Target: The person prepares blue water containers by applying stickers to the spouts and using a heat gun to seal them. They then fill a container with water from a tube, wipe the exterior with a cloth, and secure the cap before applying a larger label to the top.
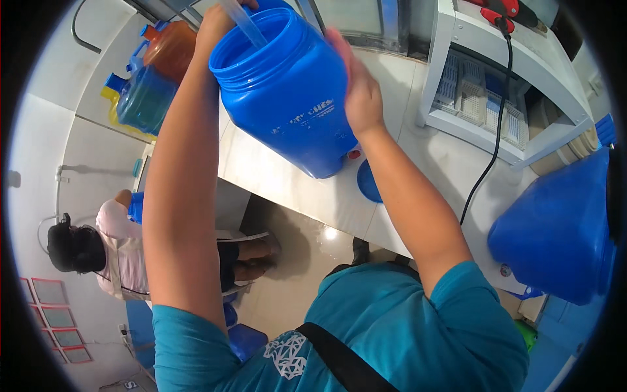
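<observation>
While keeping the clear tube (247, 26) inside the mouth of the blue container (281, 108), best to steady both over the surface (300, 189), pushing evenly. At the left hand (221, 14), beside the tube and partly cut off: cannot tell how far open. At the right hand (362, 95): opened fairly flat, laid against the container's right side.
</observation>
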The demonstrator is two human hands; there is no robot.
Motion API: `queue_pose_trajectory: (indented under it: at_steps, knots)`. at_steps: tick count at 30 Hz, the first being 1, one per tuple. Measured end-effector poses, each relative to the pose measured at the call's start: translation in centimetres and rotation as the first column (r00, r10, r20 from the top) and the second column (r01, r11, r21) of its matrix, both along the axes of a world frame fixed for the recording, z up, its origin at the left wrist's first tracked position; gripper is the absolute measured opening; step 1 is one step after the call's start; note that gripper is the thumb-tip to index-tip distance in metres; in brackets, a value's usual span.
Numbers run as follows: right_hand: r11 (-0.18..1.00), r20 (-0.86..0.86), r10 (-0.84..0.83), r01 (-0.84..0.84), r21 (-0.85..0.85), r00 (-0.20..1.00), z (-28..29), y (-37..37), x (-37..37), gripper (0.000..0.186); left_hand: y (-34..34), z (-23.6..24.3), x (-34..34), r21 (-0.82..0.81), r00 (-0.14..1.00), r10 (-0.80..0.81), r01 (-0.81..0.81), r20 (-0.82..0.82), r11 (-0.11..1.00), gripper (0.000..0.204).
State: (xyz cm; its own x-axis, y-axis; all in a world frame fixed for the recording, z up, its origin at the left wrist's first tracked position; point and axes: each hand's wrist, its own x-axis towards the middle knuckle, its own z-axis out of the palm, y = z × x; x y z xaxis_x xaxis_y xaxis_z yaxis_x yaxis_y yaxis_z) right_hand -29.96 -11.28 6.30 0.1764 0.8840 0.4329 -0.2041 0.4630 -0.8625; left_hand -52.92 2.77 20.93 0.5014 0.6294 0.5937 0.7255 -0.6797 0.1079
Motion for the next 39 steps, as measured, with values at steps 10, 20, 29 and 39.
queue_pose_trajectory:
  at_steps: [10,20,29,39]
  knots:
    - [0.965,0.114,-0.111,0.079,0.251,0.987,2.9,-4.0,-1.8,0.051,-0.2,0.2,-0.2,-0.044,0.994,0.104,-0.102,0.034,0.994,0.031]
    - [0.865,-0.027,0.486,-0.485,-0.132,0.874,6.5,6.9,1.7,0.069,-0.3,0.1,1.7,0.093,0.995,0.089,-0.093,0.043,0.991,0.021]
    - [0.604,-0.200,0.360,-0.391,-0.695,0.911,-5.7,6.7,2.1,0.099,0.5,-0.1,0.6,0.177,0.996,0.092,-0.093,0.014,0.980,0.023]
    - [0.865,0.291,0.470,-0.368,-0.341,0.834,8.7,24.1,-2.9,0.053,-0.5,0.1,2.0,0.061,0.973,0.221,-0.224,0.061,0.973,0.020]
